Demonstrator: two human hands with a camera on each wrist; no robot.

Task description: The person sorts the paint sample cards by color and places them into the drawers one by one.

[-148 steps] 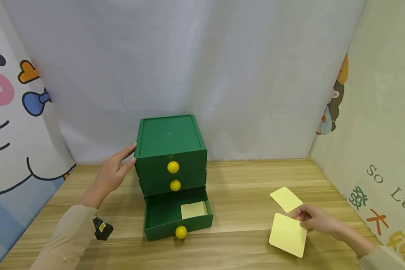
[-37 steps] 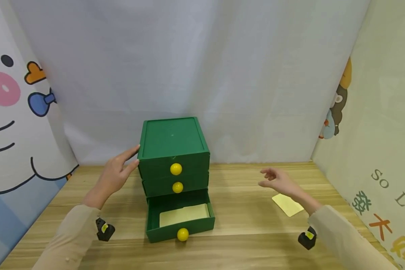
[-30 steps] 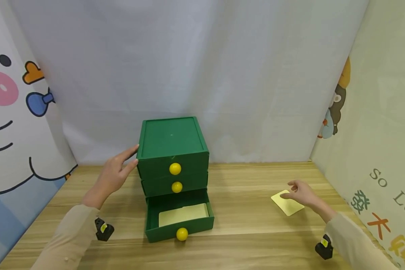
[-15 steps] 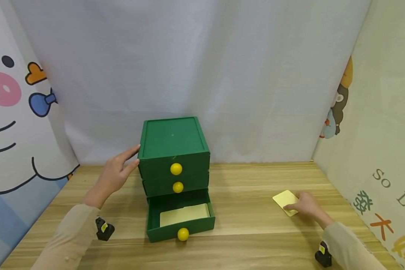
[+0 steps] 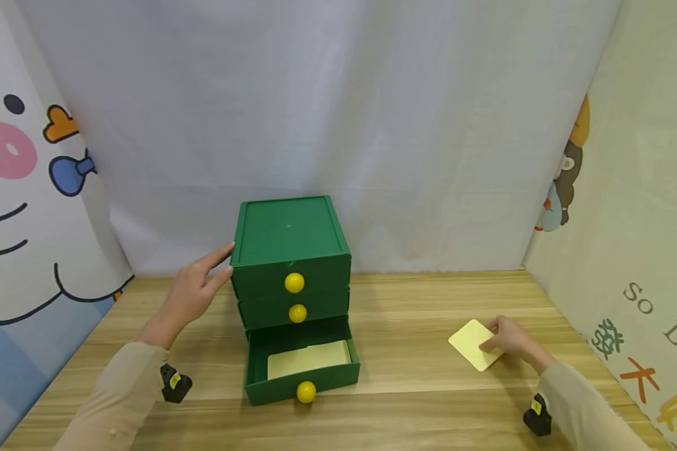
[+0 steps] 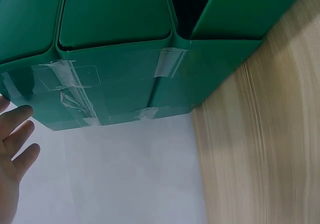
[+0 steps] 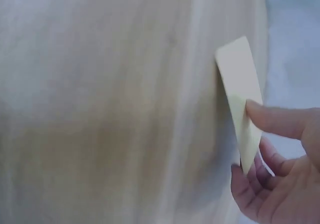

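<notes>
Wooden tabletop (image 5: 406,326): nearest, right hand (image 5: 510,341) pinches a tilted pale yellow card (image 5: 474,346) by one edge; the thin grip could let it slip. Farther, left hand (image 5: 194,291), fingers straight, steadies the green drawer chest (image 5: 290,250), bottom drawer (image 5: 301,369) open.

A pale wooden tabletop (image 5: 406,307) spreads out under a white curtain (image 5: 327,113) at the back. On the left hangs a cartoon pig banner (image 5: 17,181); on the right, a cream banner (image 5: 643,250) with lettering and a small cartoon figure.
</notes>
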